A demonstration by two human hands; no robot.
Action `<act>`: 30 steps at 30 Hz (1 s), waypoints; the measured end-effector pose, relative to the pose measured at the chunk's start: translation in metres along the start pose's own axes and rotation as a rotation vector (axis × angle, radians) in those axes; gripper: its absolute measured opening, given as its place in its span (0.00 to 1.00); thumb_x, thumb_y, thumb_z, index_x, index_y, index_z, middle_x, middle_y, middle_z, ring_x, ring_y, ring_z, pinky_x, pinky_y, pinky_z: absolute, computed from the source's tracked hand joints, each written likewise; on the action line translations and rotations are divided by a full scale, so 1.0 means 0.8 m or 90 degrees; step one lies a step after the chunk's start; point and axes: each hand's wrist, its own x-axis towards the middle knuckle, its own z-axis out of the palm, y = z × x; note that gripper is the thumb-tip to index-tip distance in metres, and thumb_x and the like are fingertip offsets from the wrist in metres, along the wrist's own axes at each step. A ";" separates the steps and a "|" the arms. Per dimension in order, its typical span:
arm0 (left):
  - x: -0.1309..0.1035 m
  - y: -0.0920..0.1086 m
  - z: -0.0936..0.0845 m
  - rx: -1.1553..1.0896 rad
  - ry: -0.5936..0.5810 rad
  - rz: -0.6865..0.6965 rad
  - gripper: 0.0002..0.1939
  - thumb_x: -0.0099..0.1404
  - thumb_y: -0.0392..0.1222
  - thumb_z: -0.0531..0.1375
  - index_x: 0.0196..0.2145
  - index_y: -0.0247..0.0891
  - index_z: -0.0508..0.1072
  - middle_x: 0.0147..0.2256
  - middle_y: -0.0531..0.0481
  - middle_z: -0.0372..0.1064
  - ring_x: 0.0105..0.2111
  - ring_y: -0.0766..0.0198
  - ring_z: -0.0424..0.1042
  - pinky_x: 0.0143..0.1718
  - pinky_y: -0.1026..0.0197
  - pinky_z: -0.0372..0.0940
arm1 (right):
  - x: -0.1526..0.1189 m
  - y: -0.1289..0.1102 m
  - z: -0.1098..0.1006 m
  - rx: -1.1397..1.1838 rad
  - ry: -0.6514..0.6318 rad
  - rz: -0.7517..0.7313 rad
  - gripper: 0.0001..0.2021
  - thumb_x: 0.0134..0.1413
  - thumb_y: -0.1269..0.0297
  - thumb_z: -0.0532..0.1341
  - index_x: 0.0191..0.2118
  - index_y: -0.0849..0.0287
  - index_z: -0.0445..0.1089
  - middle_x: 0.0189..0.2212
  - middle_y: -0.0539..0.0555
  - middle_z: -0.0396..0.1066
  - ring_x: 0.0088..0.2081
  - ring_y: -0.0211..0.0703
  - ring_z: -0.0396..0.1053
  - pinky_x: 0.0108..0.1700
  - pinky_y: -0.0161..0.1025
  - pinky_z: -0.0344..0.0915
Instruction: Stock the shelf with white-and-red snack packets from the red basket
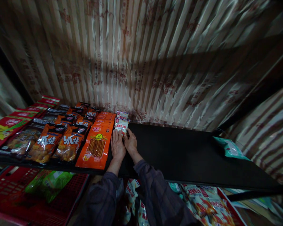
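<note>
Evidently touching, with left hand (118, 146) nearly flat and right hand (131, 142) loosely curled, the front white packet (121, 124) at twelve o'clock from both on the black shelf (174, 153); cannot tell if gripped.

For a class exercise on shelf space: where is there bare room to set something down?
The black shelf lies bare between the right hand and the teal packet. From the white packets leftward it is crowded: orange packets, black-topped bags, red bags.
</note>
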 end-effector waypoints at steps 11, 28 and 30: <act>-0.001 -0.004 0.002 -0.014 0.017 0.014 0.25 0.66 0.34 0.45 0.60 0.33 0.55 0.63 0.39 0.46 0.64 0.56 0.42 0.61 0.49 0.47 | -0.012 -0.010 -0.014 -0.007 -0.004 -0.014 0.21 0.52 0.71 0.55 0.53 0.61 0.65 0.49 0.59 0.69 0.49 0.44 0.67 0.52 0.40 0.60; -0.002 0.004 -0.009 -0.070 0.055 0.055 0.27 0.58 0.26 0.47 0.56 0.30 0.62 0.59 0.38 0.57 0.62 0.57 0.48 0.62 0.49 0.47 | -0.054 -0.019 -0.050 0.014 -0.002 -0.041 0.19 0.51 0.76 0.53 0.48 0.59 0.69 0.48 0.57 0.71 0.49 0.43 0.68 0.53 0.39 0.61; -0.010 0.013 -0.017 -0.109 0.029 0.050 0.26 0.57 0.25 0.48 0.53 0.32 0.65 0.57 0.40 0.60 0.61 0.58 0.52 0.61 0.52 0.50 | -0.065 -0.020 -0.057 0.026 -0.007 -0.019 0.18 0.51 0.76 0.53 0.46 0.58 0.70 0.46 0.56 0.72 0.47 0.42 0.69 0.51 0.39 0.62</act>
